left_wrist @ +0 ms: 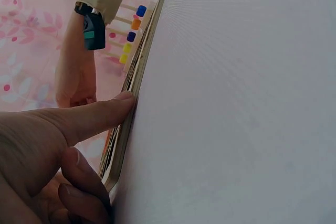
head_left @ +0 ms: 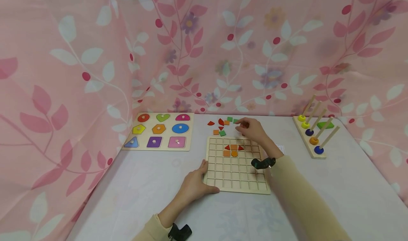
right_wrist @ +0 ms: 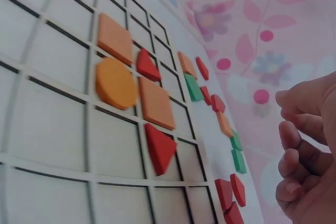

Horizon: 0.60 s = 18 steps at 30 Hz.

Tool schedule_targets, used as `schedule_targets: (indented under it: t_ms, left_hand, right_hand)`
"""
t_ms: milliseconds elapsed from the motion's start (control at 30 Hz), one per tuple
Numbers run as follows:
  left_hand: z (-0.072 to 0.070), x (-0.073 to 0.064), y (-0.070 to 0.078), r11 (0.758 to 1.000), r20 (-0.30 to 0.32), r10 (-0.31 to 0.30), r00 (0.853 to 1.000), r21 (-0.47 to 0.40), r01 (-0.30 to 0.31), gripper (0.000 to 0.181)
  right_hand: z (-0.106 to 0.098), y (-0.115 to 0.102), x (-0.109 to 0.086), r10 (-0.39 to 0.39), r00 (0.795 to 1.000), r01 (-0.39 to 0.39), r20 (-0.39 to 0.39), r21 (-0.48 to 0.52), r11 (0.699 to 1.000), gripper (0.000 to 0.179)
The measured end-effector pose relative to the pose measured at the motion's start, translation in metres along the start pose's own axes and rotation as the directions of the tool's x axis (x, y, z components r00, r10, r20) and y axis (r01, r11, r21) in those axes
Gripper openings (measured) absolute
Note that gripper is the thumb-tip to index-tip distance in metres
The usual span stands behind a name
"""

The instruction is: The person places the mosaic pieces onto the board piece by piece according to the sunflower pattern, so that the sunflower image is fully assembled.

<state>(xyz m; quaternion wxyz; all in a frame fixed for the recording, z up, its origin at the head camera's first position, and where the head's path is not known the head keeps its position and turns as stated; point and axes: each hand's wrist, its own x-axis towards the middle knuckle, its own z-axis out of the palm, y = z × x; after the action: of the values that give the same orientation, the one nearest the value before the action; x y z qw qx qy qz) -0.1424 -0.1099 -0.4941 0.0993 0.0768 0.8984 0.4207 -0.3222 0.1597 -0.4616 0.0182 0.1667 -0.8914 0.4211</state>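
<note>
Nearest, a pale sleeve (head_left: 153, 230) and a dark wrist device (head_left: 180, 232) lead to the left hand (head_left: 194, 186), which grips the near left corner of the wooden grid board (head_left: 236, 186), thumb along its near edge and bent fingers against its left side. The board lies flat on the white surface (head_left: 127, 205). Toward its far side sit two orange squares (head_left: 234, 147), two red triangular pieces (head_left: 227, 147) and an orange disc (head_left: 234, 153). The right hand (head_left: 253, 129) hangs beyond, fingers half curled; whether they pinch anything cannot be told. Red, orange and green loose pieces (head_left: 222, 133) lie around it. Behind the right wrist shows part of a grid-printed card (head_left: 280, 148), too small to read. Left stands a nine-shape puzzle board (head_left: 188, 141); right, a peg board (head_left: 310, 149) with yellow, blue and orange beads, and a green piece (head_left: 330, 126). Farthest hangs a pink leaf-and-flower curtain (head_left: 204, 74).
</note>
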Motion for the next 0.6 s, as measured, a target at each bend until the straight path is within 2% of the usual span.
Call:
schedule_targets:
  t_ms: [233,467,600]
  left_hand:
    - [0.000,0.001,0.000,1.000,-0.002,-0.003,1.000,0.009,0.003,0.113]
    - [0.000,0.002,-0.002,1.000,0.011,-0.017,1.000,0.006,0.017,0.112]
    - [0.000,0.003,-0.003,1.000,0.011,-0.021,1.000,0.002,0.021,0.112]
  right_hand:
    - [0.001,0.008,0.024,0.008,1.000,-0.008,-0.002,0.006,1.000,0.030]
    - [0.016,0.026,0.038,0.066,0.998,-0.066,0.008,-0.024,0.998,0.030]
    - [0.025,0.030,0.050,0.049,0.999,-0.048,0.022,-0.061,0.997,0.030]
